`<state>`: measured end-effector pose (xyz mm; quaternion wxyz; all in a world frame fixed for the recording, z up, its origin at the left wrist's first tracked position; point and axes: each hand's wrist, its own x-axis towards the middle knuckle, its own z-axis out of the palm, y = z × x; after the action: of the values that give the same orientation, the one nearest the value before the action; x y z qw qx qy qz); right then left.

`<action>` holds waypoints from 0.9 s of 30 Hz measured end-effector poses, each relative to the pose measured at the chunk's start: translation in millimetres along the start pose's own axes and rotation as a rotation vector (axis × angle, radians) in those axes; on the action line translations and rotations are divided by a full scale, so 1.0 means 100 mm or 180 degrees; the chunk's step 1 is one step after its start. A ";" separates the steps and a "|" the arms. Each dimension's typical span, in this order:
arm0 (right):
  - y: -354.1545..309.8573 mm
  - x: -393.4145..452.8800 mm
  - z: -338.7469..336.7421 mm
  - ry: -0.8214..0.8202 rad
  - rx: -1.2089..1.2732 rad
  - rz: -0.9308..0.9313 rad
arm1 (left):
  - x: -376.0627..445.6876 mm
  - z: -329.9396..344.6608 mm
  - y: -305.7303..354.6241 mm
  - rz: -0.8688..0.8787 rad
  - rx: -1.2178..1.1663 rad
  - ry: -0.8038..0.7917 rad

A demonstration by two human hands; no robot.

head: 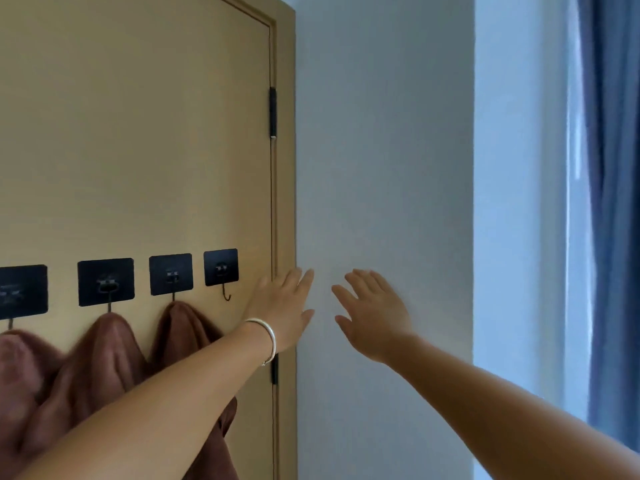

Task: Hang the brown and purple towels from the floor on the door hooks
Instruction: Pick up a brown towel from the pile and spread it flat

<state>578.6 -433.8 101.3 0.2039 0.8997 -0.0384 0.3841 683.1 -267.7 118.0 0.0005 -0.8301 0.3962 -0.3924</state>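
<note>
Far left of the frame, a smooth tan door (138, 133) fills the view, flat and matte, with four square black adhesive hook plates in a row across its lower half. The first hook plate (22, 291) sits cut off at the left edge, a brown towel (17, 375) draped from it, soft and plush, bunched to a rounded peak. Next along, the second hook plate (105, 281) carries another brown towel (100, 358), same fuzzy pile, hanging in loose folds. Third hook plate (170, 274), a third brown towel (183, 334) peaked under it, its lower part hidden behind the forearm. The fourth hook plate (221, 267) is bare, its thin curved metal hook (227, 295) showing below. No purple towel is in view, and the floor is out of frame.

Moving right, a black hinge (273, 112) sits on the door's edge against the frame moulding. The left hand (282, 313) reaches up across that edge, grip wide, fingers straight and spread, holding nothing; a smooth silver bangle (265, 336) circles the wrist. Just beside it, in front of the pale, faintly textured wall (381, 133), the right hand (374, 317) is raised too, slightly blurred, grip wide, fingers fanned, empty. Whether either touches the surface, I cannot tell.

Far right, a blue curtain (616, 202) hangs in vertical pleats beside bright window light.
</note>
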 end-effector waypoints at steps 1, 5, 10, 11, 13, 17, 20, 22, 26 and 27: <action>0.04 -0.09 -0.10 -0.0026 -0.0051 0.0028 | 0.02 -0.01 0.07 0.0055 -0.0072 0.0044; 0.20 -0.50 -0.54 0.0052 -0.0529 0.0216 | 0.09 -0.07 0.44 0.0305 -0.0559 0.0422; 0.47 -1.09 -1.03 -0.0035 -0.0889 0.0449 | 0.05 -0.39 1.04 0.0903 -0.1133 0.1051; 0.52 -1.22 -1.14 -0.0101 -0.0978 0.0528 | 0.05 -0.47 1.16 0.1018 -0.1238 0.1171; 0.64 -1.50 -1.38 -0.0213 -0.1152 0.0734 | 0.06 -0.64 1.44 0.1188 -0.1430 0.1344; 0.96 -2.14 -1.96 -0.0363 -0.1427 0.1255 | 0.04 -1.05 2.10 0.1544 -0.1663 0.1472; 1.21 -2.69 -2.46 -0.0473 -0.1636 0.1703 | -0.04 -1.38 2.69 0.1793 -0.1954 0.1480; 1.33 -3.08 -2.81 -0.0585 -0.1743 0.2037 | -0.11 -1.61 3.11 0.1937 -0.2110 0.1484; 1.51 -3.99 -3.65 -0.0658 -0.2034 0.2605 | -0.43 -2.21 4.13 0.2286 -0.2403 0.1385; 1.54 -4.25 -3.89 -0.0693 -0.2146 0.2727 | -0.55 -2.39 4.41 0.2386 -0.2451 0.1376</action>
<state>-16.8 -457.2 94.9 0.3010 0.7230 -0.5424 0.3039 217.0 -459.9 109.9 -0.2436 -0.4743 0.7685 -0.3536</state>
